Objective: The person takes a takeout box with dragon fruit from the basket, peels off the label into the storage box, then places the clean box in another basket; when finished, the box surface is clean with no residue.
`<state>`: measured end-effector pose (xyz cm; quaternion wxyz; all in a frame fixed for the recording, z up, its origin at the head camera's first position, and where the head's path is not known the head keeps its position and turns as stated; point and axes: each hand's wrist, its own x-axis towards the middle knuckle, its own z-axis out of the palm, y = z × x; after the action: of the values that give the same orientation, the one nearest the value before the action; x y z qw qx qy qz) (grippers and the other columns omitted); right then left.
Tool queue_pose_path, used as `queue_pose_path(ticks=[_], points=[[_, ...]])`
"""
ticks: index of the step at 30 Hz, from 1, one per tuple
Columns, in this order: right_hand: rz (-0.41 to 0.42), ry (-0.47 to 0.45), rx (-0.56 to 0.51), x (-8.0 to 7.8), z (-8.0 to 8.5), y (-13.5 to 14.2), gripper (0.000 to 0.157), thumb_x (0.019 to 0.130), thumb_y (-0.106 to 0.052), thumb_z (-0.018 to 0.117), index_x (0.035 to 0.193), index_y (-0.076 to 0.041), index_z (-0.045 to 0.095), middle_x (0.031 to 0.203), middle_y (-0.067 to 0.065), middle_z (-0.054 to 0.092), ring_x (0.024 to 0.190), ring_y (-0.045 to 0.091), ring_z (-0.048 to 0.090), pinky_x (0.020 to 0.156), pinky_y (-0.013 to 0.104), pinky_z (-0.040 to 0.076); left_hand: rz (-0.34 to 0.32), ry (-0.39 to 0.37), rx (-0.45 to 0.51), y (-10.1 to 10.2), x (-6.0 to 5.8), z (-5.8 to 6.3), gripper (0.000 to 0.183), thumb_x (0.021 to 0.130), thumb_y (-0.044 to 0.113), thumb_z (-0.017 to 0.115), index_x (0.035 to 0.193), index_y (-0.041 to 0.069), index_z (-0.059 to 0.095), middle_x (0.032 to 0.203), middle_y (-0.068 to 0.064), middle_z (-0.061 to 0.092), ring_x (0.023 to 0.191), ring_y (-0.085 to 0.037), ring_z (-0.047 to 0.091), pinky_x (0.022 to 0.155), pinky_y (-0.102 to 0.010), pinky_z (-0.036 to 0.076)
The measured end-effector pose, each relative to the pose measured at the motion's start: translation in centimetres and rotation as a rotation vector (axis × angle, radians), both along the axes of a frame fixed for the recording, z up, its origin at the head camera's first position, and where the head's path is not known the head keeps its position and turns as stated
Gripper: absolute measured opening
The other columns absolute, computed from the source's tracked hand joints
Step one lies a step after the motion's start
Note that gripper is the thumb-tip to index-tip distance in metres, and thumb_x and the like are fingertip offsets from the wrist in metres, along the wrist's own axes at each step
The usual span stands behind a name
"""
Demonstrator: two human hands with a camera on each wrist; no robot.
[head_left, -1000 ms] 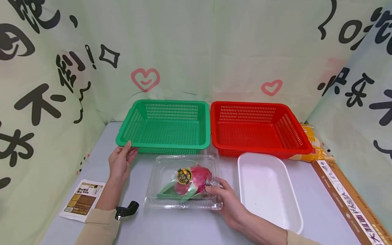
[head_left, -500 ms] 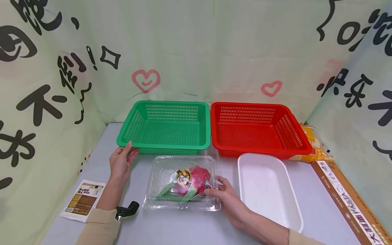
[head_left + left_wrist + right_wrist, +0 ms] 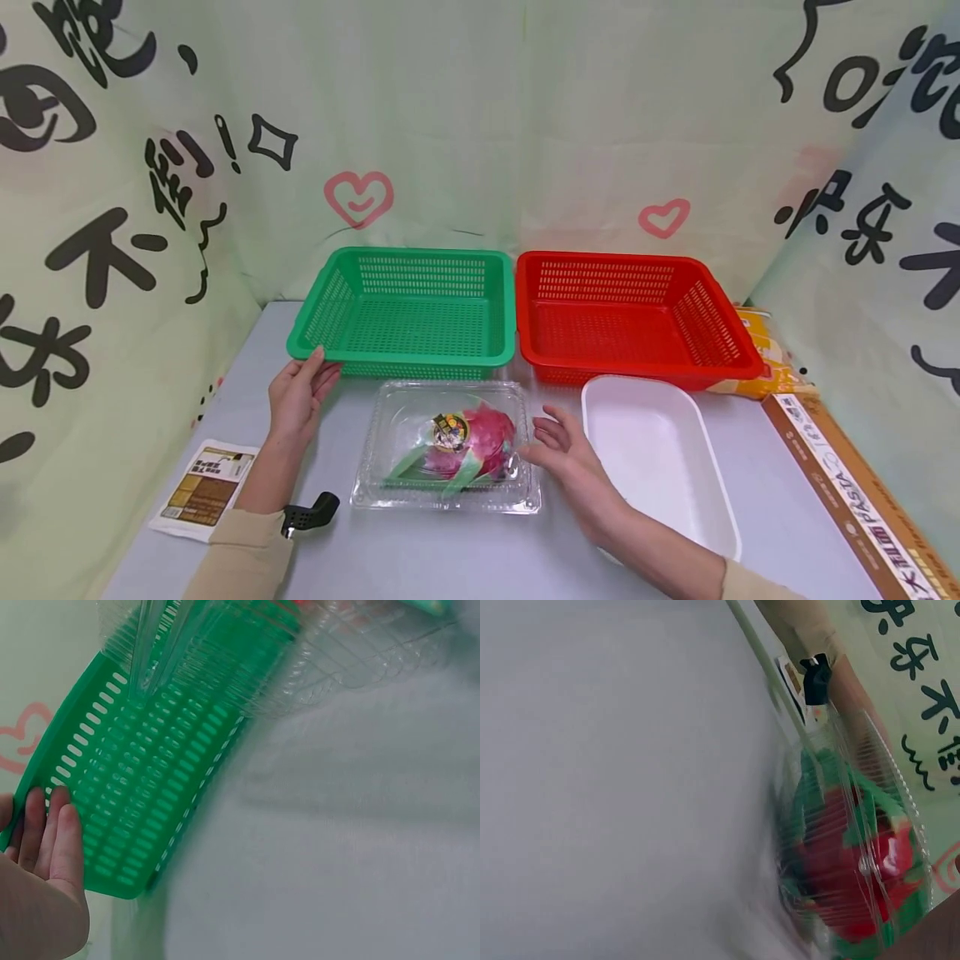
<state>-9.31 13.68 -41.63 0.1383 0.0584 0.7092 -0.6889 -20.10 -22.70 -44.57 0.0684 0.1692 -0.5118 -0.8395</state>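
My left hand pinches the front left rim of a green plastic basket, thumb on top and fingers below. In the left wrist view those fingers lie along the basket's slotted wall. A clear plastic clamshell box, lid down, lies flat before the basket. Through its lid a dragon fruit with green tips and a round black-and-yellow label shows. Just right of the box is my right hand, fingers loosely bent and holding nothing. The right wrist view shows the box's ribbed side and the fruit within.
A red basket adjoins the green one on the right. In front of it lies a white tray. A yellow packet and a long brown box line the right edge. At left lies a white-and-brown pouch.
My right hand has let go of the clamshell box and drawn slightly right, over the white tray's left edge. The box was lowered slightly onto the table. My left hand stays on the green basket's rim.
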Motion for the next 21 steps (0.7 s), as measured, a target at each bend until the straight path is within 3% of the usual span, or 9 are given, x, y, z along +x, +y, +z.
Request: queue_pose_path(ticks=[5,10,16,18,21], points=[[-0.014,0.035,0.039,-0.7,0.5,0.9,0.072,0.089,-0.018,0.063,0.152,-0.008,0.027,0.155,0.018,0.036,0.146,0.038,0.033,0.119,0.054,0.031,-0.058,-0.009,-0.079,-0.1,0.4,0.0,0.023,0.098,0.029,0.063,0.103,0.007,0.06,0.084,0.004,0.075,0.086,-0.007,0.075,0.089,-0.025,0.057],[-0.002,0.092,0.102,-1.2,1.1,1.4,0.065,0.09,-0.018,0.065,0.148,-0.011,0.037,0.151,0.015,0.043,0.142,0.034,0.04,0.116,0.05,0.039,-0.173,-0.051,-0.23,-0.2,1.3,-0.2,0.03,0.098,0.037,0.061,0.107,0.008,0.059,0.09,0.006,0.074,0.091,-0.005,0.073,0.092,-0.024,0.056],[0.033,0.227,0.198,-1.6,1.3,1.6,0.047,0.091,-0.018,0.068,0.135,-0.011,0.055,0.137,0.009,0.059,0.129,0.03,0.053,0.101,0.027,0.05,-0.223,-0.022,-0.559,0.7,2.7,-0.3,0.051,0.097,0.046,0.06,0.12,0.001,0.06,0.111,-0.004,0.072,0.103,-0.01,0.071,0.096,-0.029,0.056],[0.049,0.293,0.237,-1.8,1.2,1.6,0.041,0.091,-0.017,0.068,0.13,-0.009,0.06,0.129,0.009,0.064,0.122,0.029,0.058,0.1,0.028,0.05,-0.243,-0.005,-0.701,1.2,3.4,-0.2,0.054,0.097,0.05,0.058,0.127,0.004,0.06,0.122,-0.008,0.068,0.11,-0.015,0.068,0.098,-0.033,0.054],[0.068,0.399,0.326,-2.3,1.4,1.3,0.034,0.091,-0.015,0.069,0.125,-0.01,0.066,0.12,0.005,0.069,0.114,0.025,0.061,0.101,0.04,0.051,-0.295,0.052,-0.879,1.9,4.5,0.1,0.053,0.098,0.051,0.057,0.134,0.012,0.058,0.135,-0.009,0.061,0.125,-0.023,0.059,0.104,-0.042,0.05]])
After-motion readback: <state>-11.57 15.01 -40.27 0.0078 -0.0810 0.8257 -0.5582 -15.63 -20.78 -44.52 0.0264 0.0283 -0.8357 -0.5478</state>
